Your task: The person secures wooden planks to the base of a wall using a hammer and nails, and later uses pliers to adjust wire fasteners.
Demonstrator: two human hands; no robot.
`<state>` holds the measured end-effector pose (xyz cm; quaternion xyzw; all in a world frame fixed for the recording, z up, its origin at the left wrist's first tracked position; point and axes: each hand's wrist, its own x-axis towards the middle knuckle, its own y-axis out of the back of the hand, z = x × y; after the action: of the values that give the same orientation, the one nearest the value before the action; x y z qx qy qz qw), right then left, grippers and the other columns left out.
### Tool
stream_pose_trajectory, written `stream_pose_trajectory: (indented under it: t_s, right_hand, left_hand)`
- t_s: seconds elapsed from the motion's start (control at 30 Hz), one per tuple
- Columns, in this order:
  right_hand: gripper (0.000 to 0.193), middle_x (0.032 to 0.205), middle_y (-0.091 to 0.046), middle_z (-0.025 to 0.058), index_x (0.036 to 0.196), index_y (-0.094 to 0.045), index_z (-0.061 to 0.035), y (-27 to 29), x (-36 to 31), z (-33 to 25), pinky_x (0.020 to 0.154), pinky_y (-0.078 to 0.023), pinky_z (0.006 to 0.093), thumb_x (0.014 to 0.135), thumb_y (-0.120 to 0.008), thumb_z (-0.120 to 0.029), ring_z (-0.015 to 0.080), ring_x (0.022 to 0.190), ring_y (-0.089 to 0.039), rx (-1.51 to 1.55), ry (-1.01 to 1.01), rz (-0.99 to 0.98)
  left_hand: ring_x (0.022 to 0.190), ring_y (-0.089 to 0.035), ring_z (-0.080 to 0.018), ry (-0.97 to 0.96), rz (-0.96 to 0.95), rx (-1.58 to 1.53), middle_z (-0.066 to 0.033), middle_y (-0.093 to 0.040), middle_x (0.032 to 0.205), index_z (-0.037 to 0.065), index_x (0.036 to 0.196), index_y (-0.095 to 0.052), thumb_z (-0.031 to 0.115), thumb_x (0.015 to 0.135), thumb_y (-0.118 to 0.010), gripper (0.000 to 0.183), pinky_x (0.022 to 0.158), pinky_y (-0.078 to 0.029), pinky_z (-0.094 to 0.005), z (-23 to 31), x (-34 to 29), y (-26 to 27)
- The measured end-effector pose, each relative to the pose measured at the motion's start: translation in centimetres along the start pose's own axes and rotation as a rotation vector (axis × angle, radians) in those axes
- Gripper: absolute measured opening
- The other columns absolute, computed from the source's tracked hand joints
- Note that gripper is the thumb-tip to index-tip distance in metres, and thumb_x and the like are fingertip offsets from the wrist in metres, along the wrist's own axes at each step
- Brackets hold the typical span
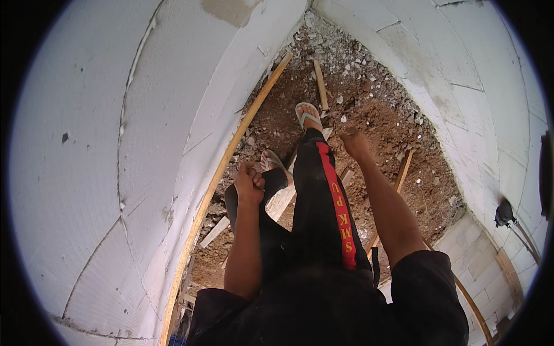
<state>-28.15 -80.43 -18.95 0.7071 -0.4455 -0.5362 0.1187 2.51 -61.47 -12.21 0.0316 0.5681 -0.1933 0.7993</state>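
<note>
Empty on both sides: left hand [249, 183] clenched into a loose fist around nothing, right hand [354, 143] hanging with fingers curled downward, also holding nothing. Nearest to the left fist, a pale plank [283, 199] just beyond and below it on the ground, long axis slanting from lower left to upper right, partly hidden by the legs. Nearest to the right hand, a thin wooden stick [402, 173] lying on the dirt to its right and a little nearer the body, long axis steeply up the frame, tilted slightly right at the top. Farther ahead, another short stick [321, 85] pointing almost straight away, beyond the forward foot. Both feet in light flip-flops [309, 115], legs in black trousers with a red side stripe. Underfoot, reddish-brown loose dirt [381, 124], crumbly, strewn with grey-white chips and rubble [340, 46] thickest toward the far corner. Closing in on both sides, walls of large pale blocks [92, 144], matte and chalky, with thin mortar joints and a few chipped spots. Along the foot of the left wall, a long yellowish wooden batten [231, 150], running from near the body toward the far corner. Low on the right wall, a small dark object [504, 213], kind not clear.
</note>
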Motion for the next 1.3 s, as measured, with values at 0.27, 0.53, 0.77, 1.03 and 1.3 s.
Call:
stream_pose_trajectory:
  t_s: [0.27,0.53,0.77,1.03,1.3]
  right_hand:
    - [0.064,0.109,-0.069,0.0321,0.125,-0.061,0.0072,-5.7,19.9,-3.1,0.091,-0.052,0.0524,0.09,-0.066,-0.047,0.0476,0.104,-0.067,-0.069,0.179,0.006]
    - [0.073,0.106,-0.069,0.0325,0.123,-0.053,0.0088,-17.4,32.4,2.0,0.088,-0.054,0.054,0.087,-0.069,-0.052,0.0491,0.102,-0.068,-0.259,0.147,0.073]
    - [0.044,0.091,-0.071,0.0292,0.103,-0.061,0.0062,-18.5,34.1,4.7,0.08,-0.055,0.0508,0.084,-0.07,-0.032,0.0442,0.09,-0.072,0.068,0.221,0.172]
    - [0.039,0.078,-0.066,0.0246,0.102,-0.059,0.0056,-12.0,27.2,13.2,0.068,-0.052,0.0501,0.087,-0.069,-0.029,0.0423,0.075,-0.068,0.026,0.266,0.339]
    - [0.055,0.086,-0.068,0.026,0.12,-0.054,0.0079,-11.0,26.6,21.3,0.072,-0.054,0.0535,0.088,-0.069,-0.034,0.0464,0.075,-0.068,-0.2,0.109,0.332]
  left_hand:
    - [0.047,-0.026,-0.0084,-0.009,0.229,-0.384,0.0015,-0.038,0.066,-0.004,0.129,-0.051,0.078,0.088,-0.055,0.092,0.04,-0.024,-0.0238,-6.6,17.2,0.2]
    - [0.05,-0.03,-0.0063,-0.293,0.191,-0.398,-0.0171,-0.055,0.143,0.002,0.154,-0.03,0.075,0.089,-0.058,0.101,0.043,-0.027,-0.0224,-11.5,29.0,-3.3]
    - [0.05,-0.029,-0.0054,-0.491,0.256,-0.515,-0.002,-0.058,0.094,0.01,0.115,-0.055,0.064,0.088,-0.071,0.063,0.041,-0.023,-0.0222,-8.1,32.4,-5.0]
    - [0.046,-0.026,-0.005,-0.445,0.038,-0.476,0.0062,-0.044,0.072,0.017,0.098,-0.056,0.043,0.089,-0.077,0.035,0.041,-0.02,-0.022,-6.7,30.9,-4.2]
    - [0.046,-0.027,-0.0051,-0.44,0.072,-0.444,0.0057,-0.043,0.073,0.016,0.099,-0.057,0.041,0.09,-0.076,0.033,0.04,-0.02,-0.0225,-6.7,30.3,-5.0]
